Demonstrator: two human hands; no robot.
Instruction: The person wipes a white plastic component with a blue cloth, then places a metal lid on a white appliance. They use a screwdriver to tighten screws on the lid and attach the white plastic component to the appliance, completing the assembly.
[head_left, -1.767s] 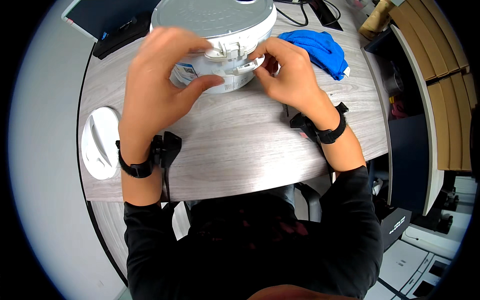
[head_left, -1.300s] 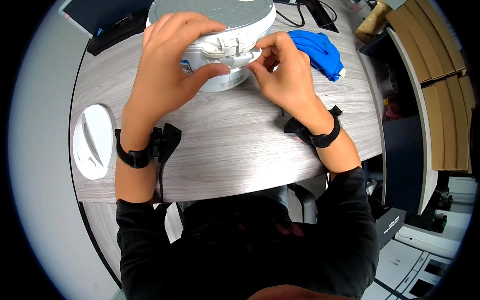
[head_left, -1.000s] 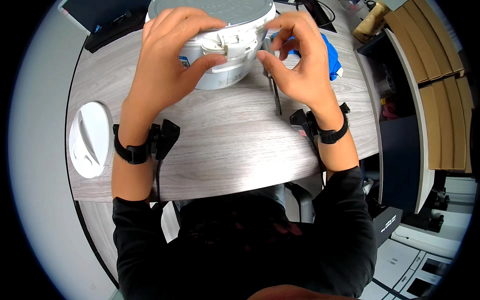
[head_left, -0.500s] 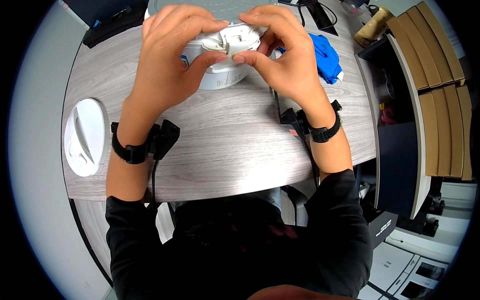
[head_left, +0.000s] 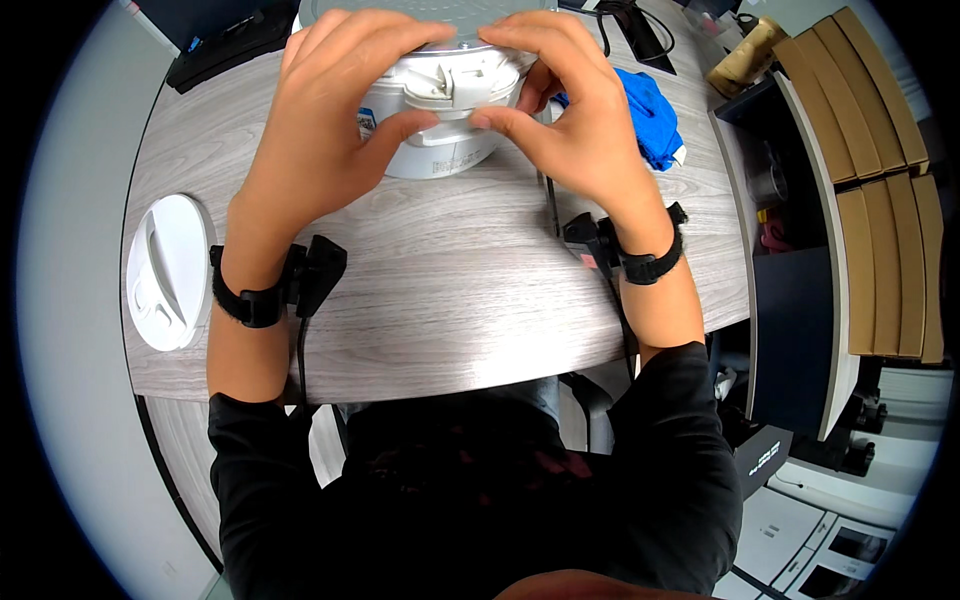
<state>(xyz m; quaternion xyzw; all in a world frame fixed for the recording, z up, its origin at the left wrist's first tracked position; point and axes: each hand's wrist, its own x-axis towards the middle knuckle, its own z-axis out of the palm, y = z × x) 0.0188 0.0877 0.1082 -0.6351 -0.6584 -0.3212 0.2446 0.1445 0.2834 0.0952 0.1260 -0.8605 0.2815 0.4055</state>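
A white rounded appliance (head_left: 455, 160) stands at the far edge of my reach, topped by a grey disc-like lid (head_left: 415, 15) with a metallic edge. On its front is a white latch-like part (head_left: 470, 82). My left hand (head_left: 335, 120) clasps the front left of the appliance, fingers on the lid's edge and thumb below the latch part. My right hand (head_left: 570, 110) grips the front right likewise, its thumb under the latch part and fingertips on the lid's edge. Both fingertip pairs lie close together.
A white oval cover (head_left: 185, 270) with a curved recess lies at the table's left. Blue cloth (head_left: 650, 120) is right of the appliance. Farther right stand a dark shelf unit (head_left: 790, 310) and cardboard boxes (head_left: 880, 260). Black cables (head_left: 302, 350) run from my wrist straps.
My left thumb has slid slightly left, away from the right thumb, and the left wrist has shifted left. More of the latch part shows. The right hand stays nearly in place.
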